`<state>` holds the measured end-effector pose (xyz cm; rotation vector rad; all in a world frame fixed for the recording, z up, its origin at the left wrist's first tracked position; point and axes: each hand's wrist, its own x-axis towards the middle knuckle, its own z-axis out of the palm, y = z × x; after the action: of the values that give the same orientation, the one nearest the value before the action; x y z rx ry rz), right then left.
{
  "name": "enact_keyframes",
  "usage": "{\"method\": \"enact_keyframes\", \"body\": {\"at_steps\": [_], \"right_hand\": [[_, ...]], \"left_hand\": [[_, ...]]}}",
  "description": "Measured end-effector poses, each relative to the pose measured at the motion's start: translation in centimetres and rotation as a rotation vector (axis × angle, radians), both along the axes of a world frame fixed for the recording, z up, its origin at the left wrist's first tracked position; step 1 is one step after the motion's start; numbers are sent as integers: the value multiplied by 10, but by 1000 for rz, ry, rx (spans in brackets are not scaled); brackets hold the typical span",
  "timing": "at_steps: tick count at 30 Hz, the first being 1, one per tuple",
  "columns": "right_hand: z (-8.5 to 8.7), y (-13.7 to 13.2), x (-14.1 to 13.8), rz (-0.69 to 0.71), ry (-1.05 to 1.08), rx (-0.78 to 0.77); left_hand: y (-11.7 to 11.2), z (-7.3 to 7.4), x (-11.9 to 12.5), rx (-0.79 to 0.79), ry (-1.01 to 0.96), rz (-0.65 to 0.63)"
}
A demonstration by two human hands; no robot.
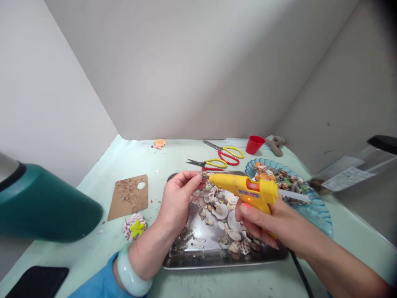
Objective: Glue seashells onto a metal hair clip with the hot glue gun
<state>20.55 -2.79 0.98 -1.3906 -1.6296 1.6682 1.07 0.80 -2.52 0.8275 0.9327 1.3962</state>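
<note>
My right hand point(266, 221) grips a yellow hot glue gun point(245, 189) with a white glue stick poking out of its back. The nozzle points left and meets a small item pinched in the fingertips of my left hand point(178, 196); that item is too small to name. Both hands hover over a metal tray point(217, 258) that holds several seashells point(221, 209) and metal hair clips point(182, 240). My left wrist wears a pale green bangle point(132, 275).
Behind the tray lie two pairs of scissors point(223, 157), a red cup point(254, 145) and a blue glass dish point(316, 211) of shells. A brown card point(128, 196) and a shell flower point(135, 227) lie left. A teal object point(43, 207) looms at far left; a black phone point(37, 281) below.
</note>
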Motion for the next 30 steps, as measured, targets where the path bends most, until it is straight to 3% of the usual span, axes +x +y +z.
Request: {"method": "enact_keyframes", "body": {"at_steps": [11, 30], "right_hand": [[2, -2, 0, 11, -33, 6], [0, -1, 0, 22, -42, 1]], "left_hand": [[-2, 3, 1, -13, 92, 23], [-2, 5, 1, -36, 81, 15]]}}
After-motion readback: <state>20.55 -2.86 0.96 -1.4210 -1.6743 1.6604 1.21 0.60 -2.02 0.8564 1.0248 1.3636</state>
